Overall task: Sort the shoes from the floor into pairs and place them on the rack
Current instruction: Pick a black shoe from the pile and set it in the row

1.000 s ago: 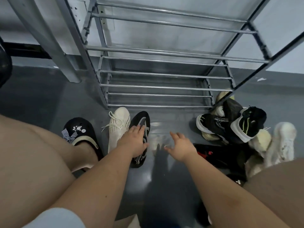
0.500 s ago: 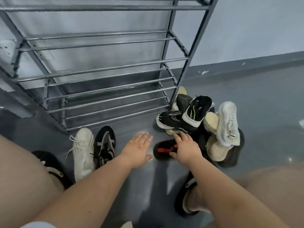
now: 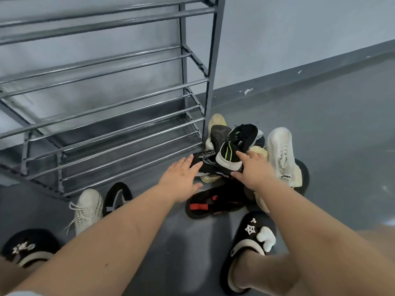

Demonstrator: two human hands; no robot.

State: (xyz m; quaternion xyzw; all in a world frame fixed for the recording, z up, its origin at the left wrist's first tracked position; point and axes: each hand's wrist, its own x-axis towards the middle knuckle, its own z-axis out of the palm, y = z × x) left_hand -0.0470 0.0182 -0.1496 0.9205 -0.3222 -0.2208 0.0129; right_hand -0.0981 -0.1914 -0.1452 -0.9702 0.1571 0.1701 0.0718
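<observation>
A heap of shoes lies on the floor by the right leg of the grey metal rack (image 3: 210,67). On top sits a black sneaker with a green stripe and white sole (image 3: 234,149). My right hand (image 3: 252,169) rests against its heel end, fingers spread, not closed on it. My left hand (image 3: 181,178) is open, fingertips touching a black sneaker with white lettering (image 3: 205,162). A black shoe with a red strap (image 3: 211,205) lies under both wrists. A white sneaker (image 3: 281,153) leans at the heap's right. A cream sneaker (image 3: 89,210) and a black patterned shoe (image 3: 117,198) stand apart on the left.
The rack's shelves hold nothing. My feet wear black slippers, the left slipper (image 3: 27,247) at the bottom left and the right slipper (image 3: 250,242) just below the heap. Grey floor stretches to the right, with a pale wall behind.
The view has swung right, toward the heap. Both hands moved forward from the bare floor and the red-strap shoe onto the top shoes of the heap.
</observation>
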